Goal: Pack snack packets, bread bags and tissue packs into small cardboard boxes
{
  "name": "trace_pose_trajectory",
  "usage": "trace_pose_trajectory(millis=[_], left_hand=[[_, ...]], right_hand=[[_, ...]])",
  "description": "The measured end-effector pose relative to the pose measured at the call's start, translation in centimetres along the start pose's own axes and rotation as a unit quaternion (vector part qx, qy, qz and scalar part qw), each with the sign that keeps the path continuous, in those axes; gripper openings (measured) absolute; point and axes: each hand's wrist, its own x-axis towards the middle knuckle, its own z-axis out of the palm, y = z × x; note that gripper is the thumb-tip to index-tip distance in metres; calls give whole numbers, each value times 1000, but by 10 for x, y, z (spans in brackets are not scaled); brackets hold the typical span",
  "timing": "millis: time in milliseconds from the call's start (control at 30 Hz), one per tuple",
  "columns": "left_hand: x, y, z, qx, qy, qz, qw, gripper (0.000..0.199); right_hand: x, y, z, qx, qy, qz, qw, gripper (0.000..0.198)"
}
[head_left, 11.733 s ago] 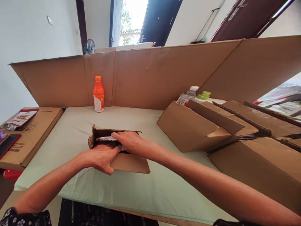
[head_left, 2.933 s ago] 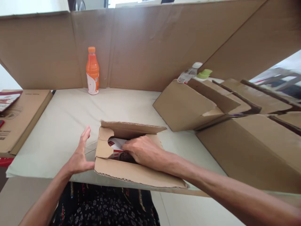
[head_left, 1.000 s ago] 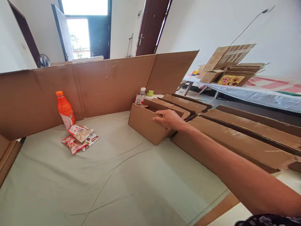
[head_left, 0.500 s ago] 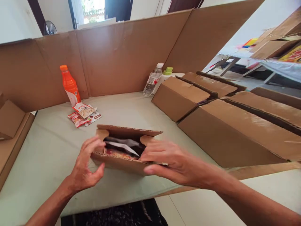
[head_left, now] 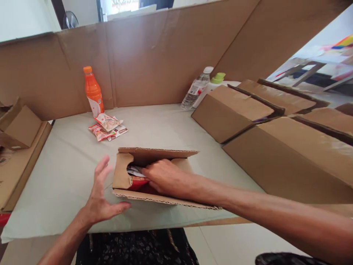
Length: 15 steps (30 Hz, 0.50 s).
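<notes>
A small open cardboard box (head_left: 122, 171) stands on the pale-covered table, its flaps raised. Reaching inside it is my right hand (head_left: 165, 176), fingers curled and partly hidden by the box. They touch the edge of a whitish packet (head_left: 135, 170); what they grip, if anything, is hidden. A red item (head_left: 138, 183) lies in the box beside that packet. My left hand (head_left: 100, 198) is just left of the box, apart from it, open with thumb and fingers spread and nothing in it.
Behind the box are several snack packets (head_left: 109, 127) and an orange-capped bottle (head_left: 93, 92). A water bottle (head_left: 197, 88) leans at the back near a green-capped container (head_left: 217, 79). Large cardboard boxes (head_left: 289, 154) line the right; more cardboard (head_left: 23, 129) lies left. A cardboard wall (head_left: 165, 55) closes the back.
My right hand has gone from the box's right rim down into it. My left hand has let go of the left side and spread open. The box's flaps stand wider apart.
</notes>
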Motion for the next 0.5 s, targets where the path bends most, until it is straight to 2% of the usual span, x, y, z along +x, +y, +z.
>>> trace_pose_trajectory(millis=[67,133,233,367,433,500], left_hand=[[-7,-31,2,-54,-80,-82,992,134],[-8,-56,6,-132,-163,-135,968,148],[-4,-71,12,-224,-197,-144,944,151],[-8,-60,2,-220,-196,-133,946,141],[-24,-55,-13,-196,-182,-150,952,133],[-48,-52,-35,-168,-133,-187,959,126]], right_hand=[[-7,11,2,38,28,-16,999,25],[-16,23,2,105,76,-63,990,29],[-26,30,1,216,113,-143,959,34],[-32,26,-1,263,119,-192,938,39],[-38,32,-2,264,174,-178,932,45],[-48,47,-7,282,282,-91,912,44]])
